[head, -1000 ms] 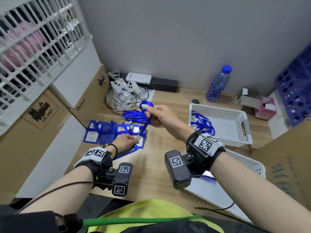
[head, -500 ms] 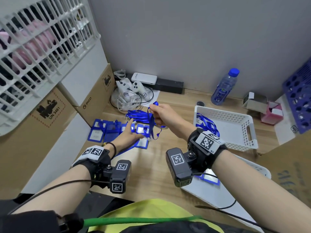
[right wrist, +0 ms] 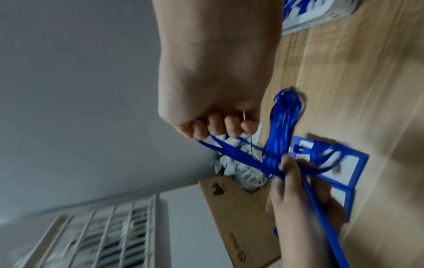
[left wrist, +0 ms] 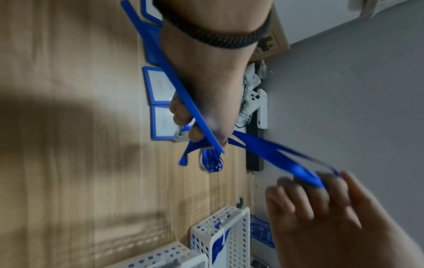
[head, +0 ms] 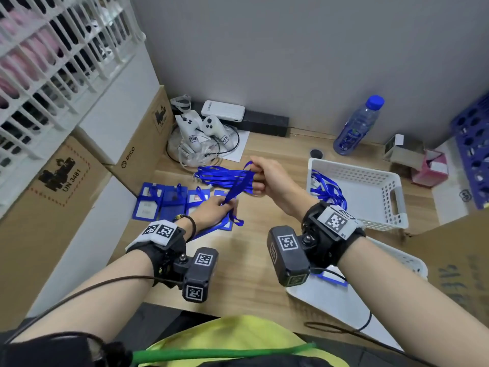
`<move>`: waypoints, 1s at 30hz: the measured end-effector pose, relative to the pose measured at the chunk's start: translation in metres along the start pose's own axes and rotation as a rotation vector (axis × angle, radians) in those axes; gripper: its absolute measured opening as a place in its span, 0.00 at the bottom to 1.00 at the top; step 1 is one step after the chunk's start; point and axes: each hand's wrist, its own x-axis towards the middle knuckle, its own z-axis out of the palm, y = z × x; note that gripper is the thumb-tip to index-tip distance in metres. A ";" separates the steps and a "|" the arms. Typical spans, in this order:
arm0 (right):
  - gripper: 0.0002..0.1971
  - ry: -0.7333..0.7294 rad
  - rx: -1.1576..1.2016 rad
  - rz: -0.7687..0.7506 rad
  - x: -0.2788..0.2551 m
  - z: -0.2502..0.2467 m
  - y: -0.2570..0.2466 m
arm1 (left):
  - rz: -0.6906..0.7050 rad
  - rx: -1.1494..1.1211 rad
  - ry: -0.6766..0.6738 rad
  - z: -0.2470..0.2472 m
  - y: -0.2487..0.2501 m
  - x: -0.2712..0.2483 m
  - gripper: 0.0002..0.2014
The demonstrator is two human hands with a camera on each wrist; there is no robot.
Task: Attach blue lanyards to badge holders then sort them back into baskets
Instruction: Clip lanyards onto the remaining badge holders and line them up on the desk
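Over the wooden desk point(head: 259, 263) a blue lanyard point(head: 238, 185) runs taut between the two hands. The right hand point(head: 267, 176), raised a little past the middle of the desk toward twelve o'clock, has its fingers curled round the loop end of the strap. From there the strap slopes down toward eight o'clock to the left hand point(head: 211, 210), which pinches its lower end between thumb and fingers just above the desk; a short blue tail hangs below that grip. In the left wrist view something pale and metallic shows under those fingers, probably the clip, though blur makes it hard to be sure.

The left hand also has a flat blue badge holder point(left wrist: 165, 59) along its palm; how firmly it is gripped I cannot tell. At nine o'clock from that hand a row of blue badge holders point(head: 164, 202) lies flat on the desk, side by side. Just beyond the hands, toward twelve, sits a loose heap of lanyards point(head: 217, 176).

At three o'clock stands a white perforated basket point(head: 381, 192) with a few lanyards coiled in its near-left corner. A second white basket point(head: 407, 260) shows under the right forearm, near four o'clock. Far back at two o'clock a water bottle point(head: 357, 125) stands by the wall; at eleven, white controllers point(head: 201, 133) rest on a tangle of cable.
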 end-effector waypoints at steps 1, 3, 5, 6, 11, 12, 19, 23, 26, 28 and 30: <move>0.20 0.052 0.020 0.020 0.004 -0.007 0.004 | -0.026 0.042 0.013 -0.004 -0.007 0.002 0.18; 0.19 0.146 0.025 0.074 0.013 -0.021 0.013 | -0.084 0.109 0.028 -0.016 -0.021 0.009 0.16; 0.17 0.213 -0.033 0.145 0.019 -0.032 0.026 | -0.132 0.145 0.043 -0.029 -0.033 0.015 0.15; 0.17 0.237 -0.077 0.188 0.022 -0.036 0.033 | -0.148 0.168 0.047 -0.035 -0.037 0.018 0.14; 0.14 0.314 -0.136 0.338 0.039 -0.039 0.059 | -0.123 0.346 0.088 -0.059 -0.037 0.043 0.10; 0.14 0.334 -0.123 0.344 0.043 -0.038 0.060 | -0.116 0.376 0.103 -0.062 -0.033 0.048 0.09; 0.09 0.430 -0.051 0.301 0.072 -0.033 0.042 | -0.040 0.205 0.196 -0.082 -0.022 0.085 0.18; 0.08 0.485 -0.101 0.321 0.076 -0.032 0.044 | -0.119 -0.176 0.159 -0.078 -0.028 0.092 0.32; 0.10 0.328 -0.130 0.375 0.074 -0.026 0.051 | -0.105 -0.133 0.150 -0.071 -0.034 0.096 0.20; 0.16 0.124 -0.152 0.387 0.070 -0.018 0.052 | -0.064 -0.113 0.137 -0.062 -0.039 0.103 0.15; 0.17 -0.076 -0.193 0.348 0.066 -0.005 0.051 | -0.031 -0.107 0.134 -0.051 -0.037 0.107 0.16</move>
